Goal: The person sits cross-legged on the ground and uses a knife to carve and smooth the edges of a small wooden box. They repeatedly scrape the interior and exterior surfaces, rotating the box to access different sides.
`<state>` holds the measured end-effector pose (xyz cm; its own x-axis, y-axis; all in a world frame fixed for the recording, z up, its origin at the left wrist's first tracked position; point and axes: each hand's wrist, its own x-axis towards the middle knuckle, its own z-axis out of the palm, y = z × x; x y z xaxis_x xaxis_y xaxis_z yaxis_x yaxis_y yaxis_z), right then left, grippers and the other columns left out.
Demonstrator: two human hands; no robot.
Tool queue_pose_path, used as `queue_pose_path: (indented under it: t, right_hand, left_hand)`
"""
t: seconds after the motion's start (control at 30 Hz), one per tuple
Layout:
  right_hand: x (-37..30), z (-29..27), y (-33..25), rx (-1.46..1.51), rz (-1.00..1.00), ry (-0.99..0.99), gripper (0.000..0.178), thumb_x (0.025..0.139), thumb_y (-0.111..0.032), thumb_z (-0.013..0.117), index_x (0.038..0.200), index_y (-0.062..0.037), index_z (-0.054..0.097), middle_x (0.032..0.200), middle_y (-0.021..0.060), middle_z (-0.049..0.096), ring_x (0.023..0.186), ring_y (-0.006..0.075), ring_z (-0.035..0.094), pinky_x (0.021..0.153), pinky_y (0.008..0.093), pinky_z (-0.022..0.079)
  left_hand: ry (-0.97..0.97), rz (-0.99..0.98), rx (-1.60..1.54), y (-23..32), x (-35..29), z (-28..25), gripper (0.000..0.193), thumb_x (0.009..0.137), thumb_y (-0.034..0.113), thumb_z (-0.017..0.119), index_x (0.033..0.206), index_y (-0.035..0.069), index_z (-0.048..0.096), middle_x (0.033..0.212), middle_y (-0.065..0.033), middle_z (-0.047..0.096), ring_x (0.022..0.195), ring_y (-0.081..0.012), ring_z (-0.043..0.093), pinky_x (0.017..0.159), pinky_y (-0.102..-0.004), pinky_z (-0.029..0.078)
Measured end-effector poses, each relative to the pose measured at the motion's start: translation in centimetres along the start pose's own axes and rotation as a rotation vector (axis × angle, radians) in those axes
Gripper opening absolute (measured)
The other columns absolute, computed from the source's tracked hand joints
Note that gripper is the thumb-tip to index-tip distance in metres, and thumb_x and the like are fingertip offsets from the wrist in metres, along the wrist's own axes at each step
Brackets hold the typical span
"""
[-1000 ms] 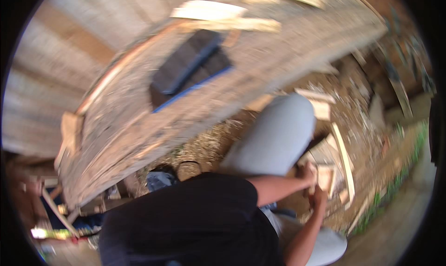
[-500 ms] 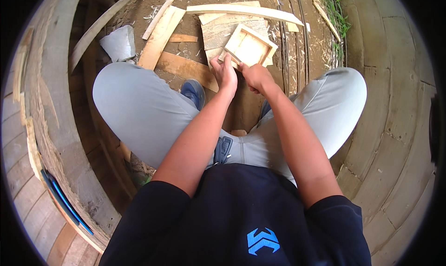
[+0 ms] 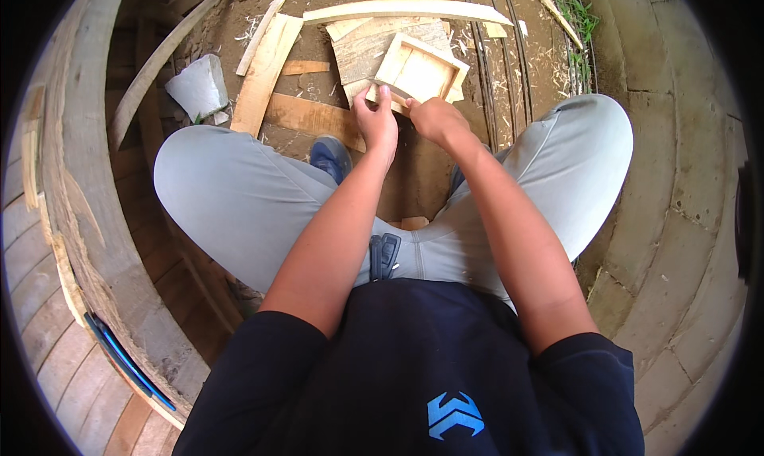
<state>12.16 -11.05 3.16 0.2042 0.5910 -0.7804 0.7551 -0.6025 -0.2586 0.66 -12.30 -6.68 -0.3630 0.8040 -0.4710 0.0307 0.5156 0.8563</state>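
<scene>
since half a second back almost nothing has moved; both hands stay on the little wooden frame, and the view has only slid a bit, so the frame sits a touch higher and more to the right; a full second back the view was swung away to the side and showed a big curved wooden wall.

now i look straight down at my lap; my left hand [image 3: 378, 123] has its fingers curled shut over the near edge of the small square wooden frame [image 3: 422, 70]; my right hand [image 3: 434, 118] is closed too, pinching the same near edge just beside the left one; the two hands almost touch; i cannot tell how tight the grip is.

the frame is tipped up a little toward me, out past my knees, over the dirt floor; it lies against a flat board [image 3: 374, 46] with rough grain; a long thin curved strip of wood [image 3: 406, 10] lies across the top of that board; to the left two pale planks [image 3: 267, 66] lean side by side, and a darker plank [image 3: 314, 118] lies flat near my blue shoe [image 3: 330, 157]; a grey block of stone [image 3: 199, 86] sits further left, well apart from the hands.

my legs are in grey trousers [image 3: 239, 201], spread wide; wood shavings lie on the dirt; a big curved wooden wall [image 3: 87, 241] wraps round my left side.
</scene>
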Motion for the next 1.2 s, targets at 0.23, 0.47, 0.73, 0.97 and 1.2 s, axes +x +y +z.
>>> queue_pose_path:
  t: [0.23, 0.47, 0.73, 0.97, 1.2]
  right_hand:
    - [-2.7, -0.7, -1.3, -0.092, -0.046, 0.062, 0.054, 0.109, -0.04, 0.039, 0.121, 0.0009, 0.073, 0.127, 0.0236, 0.07, 0.121, 0.0379, 0.067, 0.104, 0.0455, 0.051]
    - [-2.3, 2.1, -0.4, -0.161, -0.129, 0.195, 0.054, 0.111, -0.038, 0.037, 0.111, 0.0004, 0.075, 0.112, 0.0244, 0.075, 0.108, 0.0369, 0.073, 0.093, 0.0434, 0.058]
    - [-1.5, 3.9, -0.1, -0.115, -0.142, 0.289, 0.055, 0.111, -0.039, 0.039, 0.101, 0.0017, 0.074, 0.1, 0.0255, 0.075, 0.097, 0.0396, 0.075, 0.086, 0.0449, 0.06]
    - [-1.2, 4.5, 0.4, -0.084, -0.136, 0.338, 0.056, 0.111, -0.04, 0.04, 0.098, 0.0039, 0.072, 0.096, 0.0281, 0.075, 0.092, 0.0414, 0.075, 0.083, 0.0474, 0.061]
    - [-1.0, 5.1, 0.3, -0.052, -0.094, 0.353, 0.055, 0.11, -0.039, 0.041, 0.1, 0.0059, 0.071, 0.095, 0.0289, 0.074, 0.092, 0.0424, 0.075, 0.081, 0.0473, 0.061]
  left_hand:
    - [-0.056, -0.036, 0.038, 1.1, -0.1, -0.5, 0.05, 0.104, 0.037, 0.064, 0.135, 0.001, 0.05, 0.138, -0.0186, 0.052, 0.125, -0.0279, 0.051, 0.107, -0.0403, 0.042]
    - [-0.08, -0.118, 0.187, 3.4, -1.2, 0.0, 0.05, 0.107, 0.04, 0.052, 0.139, 0.004, 0.038, 0.143, -0.0199, 0.031, 0.132, -0.0356, 0.042, 0.113, -0.0463, 0.035]
    - [-0.024, -0.081, 0.114, 0.8, 0.0, 0.9, 0.049, 0.108, 0.036, 0.05, 0.139, 0.001, 0.035, 0.142, -0.0249, 0.03, 0.135, -0.0384, 0.034, 0.117, -0.0496, 0.027]
    - [-0.008, -0.023, 0.069, 0.7, 0.0, 1.1, 0.04, 0.106, 0.029, 0.053, 0.13, 0.0, 0.039, 0.138, -0.0249, 0.033, 0.133, -0.039, 0.034, 0.117, -0.0512, 0.025]
    - [0.015, -0.04, 0.047, 1.3, -0.6, 0.9, 0.038, 0.106, 0.03, 0.056, 0.129, 0.002, 0.045, 0.14, -0.0181, 0.039, 0.132, -0.033, 0.044, 0.113, -0.0454, 0.035]
